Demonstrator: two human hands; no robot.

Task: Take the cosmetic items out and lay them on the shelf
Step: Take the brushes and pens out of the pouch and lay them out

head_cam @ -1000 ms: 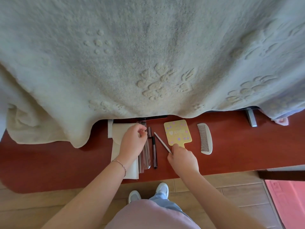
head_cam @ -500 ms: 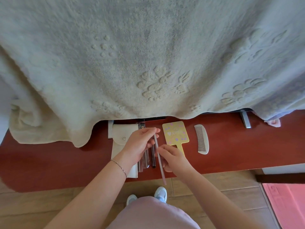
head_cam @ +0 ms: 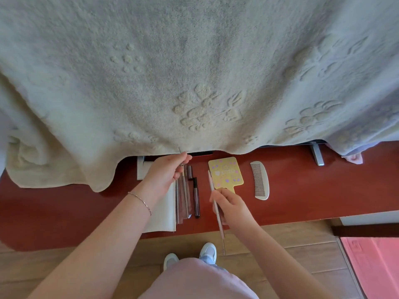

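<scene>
Pencil [head_cam: 216,207], a thin pink cosmetic one, is in the right hand [head_cam: 232,207]. Only 1 view, the head cam. Fingers [head_cam: 222,196] are pinched narrow round its middle. Its long line runs 12 to 6 o'clock, w/ the top end touching or just beside the left edge of the yellow mirror [head_cam: 225,172] and the low end sticking out past the front edge of the red shelf [head_cam: 302,190]. Bare shelf for it lies at about 11 o'clock from the hand, between the dark pen [head_cam: 196,197] and the mirror, so the right hand is nearer for that job.

Left hand [head_cam: 166,173] is at 12 o'clock of the white pouch [head_cam: 164,214], fingers closed narrow on something small; can't tell what. Clear tubes [head_cam: 183,199] lie just beside the pen. White comb [head_cam: 260,180] lies at 3 o'clock of the mirror, apart from it. Big cream towel [head_cam: 151,83] hangs over the back.
</scene>
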